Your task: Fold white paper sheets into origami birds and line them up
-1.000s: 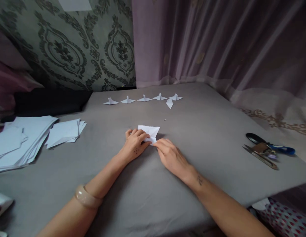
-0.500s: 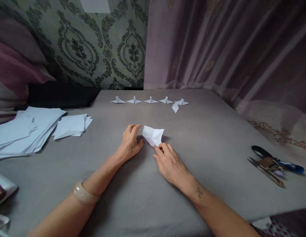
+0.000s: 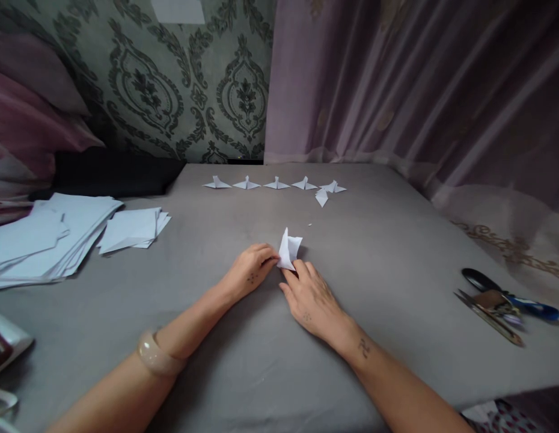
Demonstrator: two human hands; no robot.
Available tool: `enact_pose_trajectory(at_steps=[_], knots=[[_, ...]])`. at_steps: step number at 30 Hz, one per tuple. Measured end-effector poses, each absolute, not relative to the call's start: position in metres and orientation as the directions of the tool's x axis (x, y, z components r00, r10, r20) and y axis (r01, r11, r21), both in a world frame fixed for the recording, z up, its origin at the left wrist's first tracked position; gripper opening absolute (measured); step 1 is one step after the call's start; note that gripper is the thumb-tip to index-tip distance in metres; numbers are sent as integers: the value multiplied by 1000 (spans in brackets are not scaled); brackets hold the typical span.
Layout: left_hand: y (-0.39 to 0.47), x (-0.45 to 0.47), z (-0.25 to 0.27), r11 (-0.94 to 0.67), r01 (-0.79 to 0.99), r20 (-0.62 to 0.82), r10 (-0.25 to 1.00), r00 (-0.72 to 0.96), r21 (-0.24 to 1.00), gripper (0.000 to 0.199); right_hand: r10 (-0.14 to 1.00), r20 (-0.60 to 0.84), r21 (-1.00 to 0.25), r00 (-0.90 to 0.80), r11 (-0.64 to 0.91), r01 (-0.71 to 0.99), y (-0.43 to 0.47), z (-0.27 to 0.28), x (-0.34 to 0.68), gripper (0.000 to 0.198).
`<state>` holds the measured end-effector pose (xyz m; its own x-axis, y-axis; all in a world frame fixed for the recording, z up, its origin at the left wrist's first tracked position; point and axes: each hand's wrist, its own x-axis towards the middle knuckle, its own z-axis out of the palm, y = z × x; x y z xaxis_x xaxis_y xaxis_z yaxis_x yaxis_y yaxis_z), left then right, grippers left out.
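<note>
A small white sheet of folding paper (image 3: 289,249) stands partly folded at the middle of the grey-covered table, its left side raised to a point. My left hand (image 3: 255,264) pinches its lower left edge between thumb and fingers. From the front, my right hand (image 3: 309,294) grips the near corner with its fingertips, partly hiding it. Farther back is a row of several folded paper cranes (image 3: 276,183). A small kite-shaped folded paper (image 3: 321,197) lies just before the rightmost one.
Small paper squares (image 3: 130,230) and a larger paper stack (image 3: 81,234) lie at left. Scissors (image 3: 489,316) and a blue-and-black handled tool (image 3: 529,305) are at right. A black cloth (image 3: 112,173) is at the back left; a curtain (image 3: 342,84) hangs behind the table.
My left hand has moved right and closed on the paper's edge. The paper's left side has swung up and inward. My right hand stays at the near corner.
</note>
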<state>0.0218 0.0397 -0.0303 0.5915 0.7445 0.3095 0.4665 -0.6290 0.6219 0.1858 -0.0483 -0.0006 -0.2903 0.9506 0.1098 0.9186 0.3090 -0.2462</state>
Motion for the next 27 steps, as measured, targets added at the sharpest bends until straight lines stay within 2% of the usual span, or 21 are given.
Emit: enact_pose_trajectory(at_steps=[6, 13, 18, 22, 27], knots=[[39, 21, -33, -728, 447, 347, 658, 668, 521, 23, 948, 70, -308, -310, 316, 897, -52, 8, 192, 28], [39, 16, -27, -807, 404, 337, 559, 757, 431, 28, 921, 65, -486, -384, 365, 794, -54, 17, 211, 24], [41, 14, -29, -834, 390, 321, 520, 791, 390, 30, 947, -3, -595, -321, 256, 762, -51, 23, 224, 26], [40, 14, -29, -847, 402, 313, 509, 802, 348, 31, 981, -19, -573, -194, 148, 806, -48, 22, 229, 28], [35, 15, -30, -885, 400, 270, 455, 848, 237, 33, 978, 72, -519, -194, 203, 831, -47, 11, 223, 23]])
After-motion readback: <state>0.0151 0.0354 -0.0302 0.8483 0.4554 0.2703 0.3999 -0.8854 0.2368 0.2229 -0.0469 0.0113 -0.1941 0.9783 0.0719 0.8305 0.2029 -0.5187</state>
